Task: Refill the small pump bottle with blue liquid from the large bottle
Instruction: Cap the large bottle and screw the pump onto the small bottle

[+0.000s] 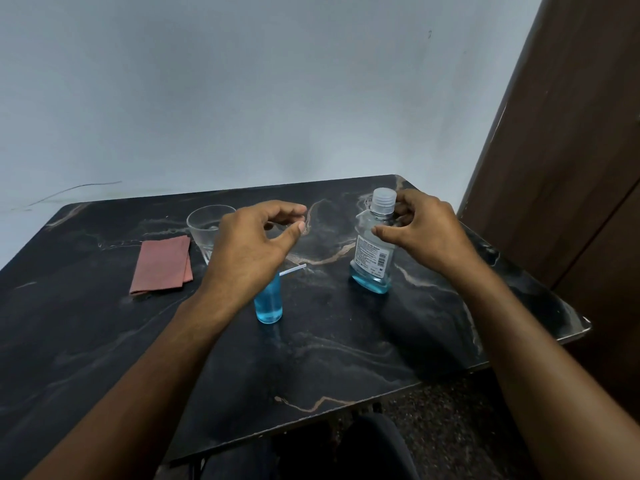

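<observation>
Standing nearly full, the small pump bottle [268,303] seemingly lacks its pump; left hand [249,244] loosely curled, empty; right hand [424,225] beside the capped large bottle [374,251], grip unclear.

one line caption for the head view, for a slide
Both hands hover above a small blue-filled bottle and a capped, near-empty large clear bottle.
</observation>
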A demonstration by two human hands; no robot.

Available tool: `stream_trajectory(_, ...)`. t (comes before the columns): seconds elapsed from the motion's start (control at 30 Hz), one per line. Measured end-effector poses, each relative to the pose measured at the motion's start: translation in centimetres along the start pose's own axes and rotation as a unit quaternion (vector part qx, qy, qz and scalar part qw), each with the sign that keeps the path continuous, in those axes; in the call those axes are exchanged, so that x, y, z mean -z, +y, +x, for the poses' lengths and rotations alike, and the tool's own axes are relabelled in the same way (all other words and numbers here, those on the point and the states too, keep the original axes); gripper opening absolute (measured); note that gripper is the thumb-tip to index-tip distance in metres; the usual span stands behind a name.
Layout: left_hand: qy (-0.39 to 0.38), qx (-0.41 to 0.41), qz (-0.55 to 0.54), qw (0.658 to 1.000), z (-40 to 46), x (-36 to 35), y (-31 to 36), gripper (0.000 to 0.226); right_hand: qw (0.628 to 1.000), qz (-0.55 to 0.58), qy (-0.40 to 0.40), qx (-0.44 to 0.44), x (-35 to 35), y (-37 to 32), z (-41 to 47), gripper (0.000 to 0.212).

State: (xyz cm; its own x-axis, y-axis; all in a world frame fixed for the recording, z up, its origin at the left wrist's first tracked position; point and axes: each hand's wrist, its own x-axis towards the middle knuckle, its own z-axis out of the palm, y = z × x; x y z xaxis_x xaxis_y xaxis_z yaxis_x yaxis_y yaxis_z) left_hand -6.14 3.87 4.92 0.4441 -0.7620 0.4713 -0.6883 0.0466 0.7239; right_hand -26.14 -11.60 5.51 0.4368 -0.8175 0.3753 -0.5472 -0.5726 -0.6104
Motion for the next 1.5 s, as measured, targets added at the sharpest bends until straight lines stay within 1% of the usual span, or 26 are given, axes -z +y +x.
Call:
stream_trajectory(0.13, 0.018, 0.004, -0.003, 1.0, -0.3, 1.1, -0.3, 0.023, 0.998, -0.052, -0.038, -0.012, 0.5, -0.6, 0.2, 0.053)
stream_trajectory(0.2, 0.033, 0.006, -0.006, 0.999, -0.5, 1.5, -0.9, 0.023, 0.997, -0.06, -0.049, -0.027, 0.7, -1.2, 0.1, 0.069)
stream_trajectory(0.27, 0.051, 0.012, -0.027, 0.998, -0.6, 1.8, -1.7, 0.023, 0.996, -0.069, -0.034, -0.043, 0.9, -1.8, -0.2, 0.088)
stream_trajectory(0.33, 0.072, 0.02, -0.04, 0.996, -0.9, 2.1, -2.6, 0.021, 0.996, -0.08, 0.014, -0.04, 1.2, -2.6, -0.7, 0.093)
stream_trajectory(0.37, 0.082, 0.025, -0.043, 0.995, -1.0, 2.3, -3.1, 0.021, 0.995, -0.082, 0.049, -0.027, 1.3, -3.0, -1.1, 0.089)
stream_trajectory(0.4, 0.09, 0.032, -0.048, 0.994, -1.2, 2.5, -3.6, 0.02, 0.992, -0.081, 0.093, -0.003, 1.4, -3.4, -1.6, 0.081)
stream_trajectory(0.47, 0.098, 0.051, -0.065, 0.992, -1.7, 2.7, -4.6, 0.021, 0.976, -0.064, 0.194, 0.078, 1.2, -4.3, -2.3, 0.053)
stream_trajectory(0.5, 0.096, 0.065, -0.071, 0.991, -2.0, 2.8, -5.1, 0.024, 0.964, -0.044, 0.229, 0.128, 0.9, -4.9, -2.6, 0.038)
stream_trajectory(0.53, 0.091, 0.08, -0.073, 0.99, -2.4, 2.7, -5.6, 0.028, 0.954, -0.025, 0.244, 0.171, 0.3, -5.4, -2.8, 0.025)
stream_trajectory(0.57, 0.081, 0.099, -0.071, 0.989, -2.9, 2.6, -6.0, 0.035, 0.951, -0.01, 0.237, 0.198, -0.4, -5.9, -3.0, 0.016)
stream_trajectory(0.63, 0.047, 0.137, -0.073, 0.987, -4.0, 2.1, -6.7, 0.05, 0.964, 0.01, 0.171, 0.202, -2.2, -6.5, -3.0, 0.012)
stream_trajectory(0.7, 0.003, 0.166, -0.1, 0.981, -5.4, 1.3, -7.2, 0.061, 0.982, 0.022, 0.077, 0.171, -4.2, -6.9, -2.6, 0.013)
stream_trajectory(0.77, -0.031, 0.175, -0.116, 0.977, -6.5, 0.4, -7.7, 0.071, 0.99, 0.038, -0.006, 0.137, -6.3, -6.7, -2.0, 0.013)
stream_trajectory(0.83, -0.038, 0.175, -0.1, 0.979, -7.0, -0.6, -8.0, 0.082, 0.989, 0.054, -0.073, 0.112, -8.2, -6.2, -1.4, 0.015)
stream_trajectory(0.87, -0.032, 0.176, -0.097, 0.979, -7.1, -0.9, -8.0, 0.083, 0.987, 0.061, -0.103, 0.107, -9.1, -5.9, -1.1, 0.016)
stream_trajectory(0.93, -0.016, 0.171, -0.101, 0.98, -6.9, -1.3, -8.0, 0.076, 0.981, 0.067, -0.146, 0.106, -10.5, -5.5, -0.6, 0.018)
stream_trajectory(1.03, 0.006, 0.157, -0.098, 0.983, -6.3, -1.4, -8.0, 0.057, 0.976, 0.073, -0.178, 0.105, -11.9, -5.2, -0.1, 0.02)
stream_trajectory(1.1, 0.026, 0.15, -0.103, 0.983, -6.3, -1.1, -8.0, 0.046, 0.974, 0.072, -0.182, 0.116, -12.7, -5.4, 0.2, 0.019)
stream_trajectory(1.17, 0.052, 0.138, -0.107, 0.983, -6.5, -0.6, -8.0, 0.042, 0.973, 0.064, -0.171, 0.139, -13.6, -5.9, 0.3, 0.02)
stream_trajectory(1.27, 0.103, 0.127, -0.112, 0.98, -6.8, 0.5, -7.7, 0.031, 0.968, -0.009, -0.169, 0.185, -14.8, -6.9, 0.6, 0.024)
stream_trajectory(1.37, 0.136, 0.138, -0.118, 0.974, -6.5, 1.4, -7.5, 0.026, 0.946, -0.033, -0.216, 0.241, -15.8, -7.9, 0.4, 0.026)
stream_trajectory(1.43, 0.135, 0.141, -0.104, 0.975, -6.3, 1.9, -7.6, 0.025, 0.93, -0.045, -0.254, 0.261, -16.5, -8.6, 0.1, 0.022)
stream_trajectory(1.5, 0.13, 0.138, -0.086, 0.978, -6.2, 2.4, -7.7, 0.024, 0.912, -0.093, -0.293, 0.27, -17.3, -9.2, -0.2, 0.025)
